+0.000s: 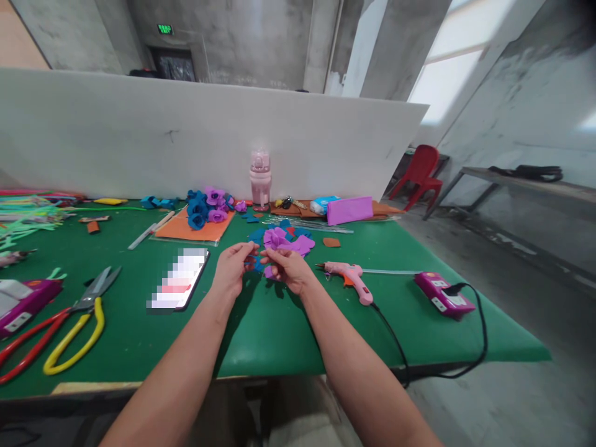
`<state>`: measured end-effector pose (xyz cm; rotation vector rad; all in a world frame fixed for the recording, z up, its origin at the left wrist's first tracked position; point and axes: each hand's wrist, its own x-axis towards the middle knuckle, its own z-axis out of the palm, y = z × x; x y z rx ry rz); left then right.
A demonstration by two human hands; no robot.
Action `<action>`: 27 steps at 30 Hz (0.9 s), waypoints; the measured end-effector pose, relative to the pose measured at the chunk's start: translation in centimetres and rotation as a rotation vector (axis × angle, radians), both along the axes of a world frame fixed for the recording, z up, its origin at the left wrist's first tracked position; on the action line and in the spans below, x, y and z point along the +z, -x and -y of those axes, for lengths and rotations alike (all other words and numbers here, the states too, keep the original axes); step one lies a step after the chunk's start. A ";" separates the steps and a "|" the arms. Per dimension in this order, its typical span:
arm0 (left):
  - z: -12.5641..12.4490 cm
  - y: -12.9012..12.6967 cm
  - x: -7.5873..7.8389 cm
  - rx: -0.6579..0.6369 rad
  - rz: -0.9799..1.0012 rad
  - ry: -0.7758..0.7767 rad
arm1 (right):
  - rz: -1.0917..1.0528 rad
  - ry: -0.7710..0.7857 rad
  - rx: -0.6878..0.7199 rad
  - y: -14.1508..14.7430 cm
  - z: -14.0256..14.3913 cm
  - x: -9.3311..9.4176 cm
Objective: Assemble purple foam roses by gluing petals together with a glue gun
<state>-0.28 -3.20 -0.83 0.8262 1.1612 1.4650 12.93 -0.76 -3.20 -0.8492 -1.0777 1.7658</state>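
Observation:
My left hand [231,268] and my right hand [287,268] meet over the green table [288,335], fingertips together on a small blue felt piece [251,261]. A purple bit [269,272] shows under my right fingers. Just beyond the hands lies a heap of cut purple and blue felt petals [285,239]. A pink glue gun [351,277] lies to the right of my right hand, with its black cord running off the table edge.
A phone [179,279] lies left of my hands, yellow and red scissors [69,323] further left. Finished blue and purple flowers [207,208] rest on an orange sheet. A pink bottle [260,178] stands by the white board. A magenta box [444,295] sits at right.

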 end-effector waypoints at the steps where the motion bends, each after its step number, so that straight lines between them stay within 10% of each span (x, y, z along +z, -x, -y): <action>1: 0.1 -0.1 0.0 -0.038 -0.053 -0.002 | -0.021 0.000 0.038 -0.1 0.0 0.0; 17: 0.5 0.1 0.0 -0.375 0.191 0.064 | -0.142 0.007 0.181 0.3 0.4 0.1; 27: -0.4 0.2 -0.2 -0.135 0.093 -0.073 | 0.098 -0.095 0.038 0.3 -0.1 -0.1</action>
